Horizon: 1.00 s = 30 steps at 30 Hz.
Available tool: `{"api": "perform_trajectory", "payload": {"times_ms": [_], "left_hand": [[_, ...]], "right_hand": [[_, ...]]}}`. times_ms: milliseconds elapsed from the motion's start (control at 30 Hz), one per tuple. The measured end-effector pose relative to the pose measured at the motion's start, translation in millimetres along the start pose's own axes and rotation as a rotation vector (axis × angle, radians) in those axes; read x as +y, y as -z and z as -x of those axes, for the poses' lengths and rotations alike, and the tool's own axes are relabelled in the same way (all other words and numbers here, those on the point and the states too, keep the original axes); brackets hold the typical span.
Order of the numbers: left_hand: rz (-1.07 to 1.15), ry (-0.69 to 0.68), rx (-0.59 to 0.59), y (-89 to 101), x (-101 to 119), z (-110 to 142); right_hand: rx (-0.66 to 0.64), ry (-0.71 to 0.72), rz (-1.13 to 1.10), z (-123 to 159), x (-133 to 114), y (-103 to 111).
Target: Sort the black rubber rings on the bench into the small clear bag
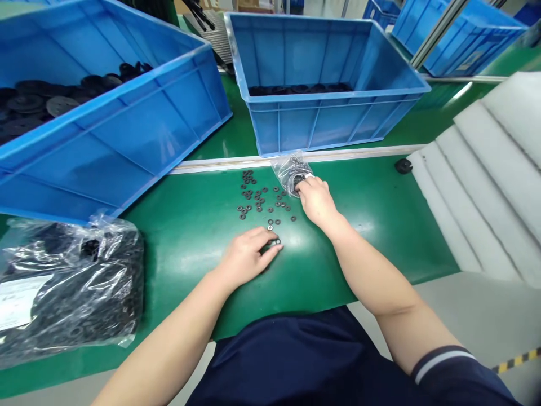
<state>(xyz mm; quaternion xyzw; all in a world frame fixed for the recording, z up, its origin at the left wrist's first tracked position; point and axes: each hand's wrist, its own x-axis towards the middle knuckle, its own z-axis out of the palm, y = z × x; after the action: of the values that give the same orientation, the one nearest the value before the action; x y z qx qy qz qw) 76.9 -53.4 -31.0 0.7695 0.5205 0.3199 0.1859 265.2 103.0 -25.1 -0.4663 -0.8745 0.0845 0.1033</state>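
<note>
Meanwhile, the right hand (pixel 316 201) pinched one clear bag (pixel 289 172) at twelve o'clock; the left hand (pixel 246 257), fingers narrow, touched washers (pixel 270 227).

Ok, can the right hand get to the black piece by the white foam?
Probably yes. The right hand is on the clear bag, and the black piece sits farther along the green bench, with no bin in the way.

Passage: green bench (pixel 380 237) right of right hand (pixel 316 200), up to white foam (pixel 473 192). Obstacles: blue crate (pixel 325 121) ahead, plastic bag (pixel 67 287) left of left hand (pixel 245 256).
</note>
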Motion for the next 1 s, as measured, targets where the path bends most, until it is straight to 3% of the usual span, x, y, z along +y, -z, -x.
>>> {"api": "perform_trajectory", "payload": {"times_ms": [100, 167, 400, 667, 833, 1000], "left_hand": [[-0.028, -0.042, -0.105, -3.7, 5.1, 0.7], [0.009, -0.055, -0.116, -5.5, 5.8, -0.4], [0.133, 0.083, 0.157, -3.2, -0.7, -6.7], [0.097, 0.182, 0.318, 5.5, -3.9, -6.9], [0.05, 0.2, 0.317, 4.6, -8.4, -6.8], [0.005, 0.15, 0.203, 7.7, -15.3, -5.0]], "right_hand": [[-0.006, 0.001, 0.004, 0.7, 0.7, 1.2], [-0.016, 0.005, 0.001, 0.7, 1.1, 2.1], [-0.012, -0.026, -0.009, -0.9, -0.7, -1.4], [0.088, -0.097, -0.097, 0.4, 0.4, 5.1], [0.2, -0.025, -0.172, 10.1, -3.4, 11.4], [0.094, 0.163, -0.248, 40.1, -32.3, 9.7]]}}
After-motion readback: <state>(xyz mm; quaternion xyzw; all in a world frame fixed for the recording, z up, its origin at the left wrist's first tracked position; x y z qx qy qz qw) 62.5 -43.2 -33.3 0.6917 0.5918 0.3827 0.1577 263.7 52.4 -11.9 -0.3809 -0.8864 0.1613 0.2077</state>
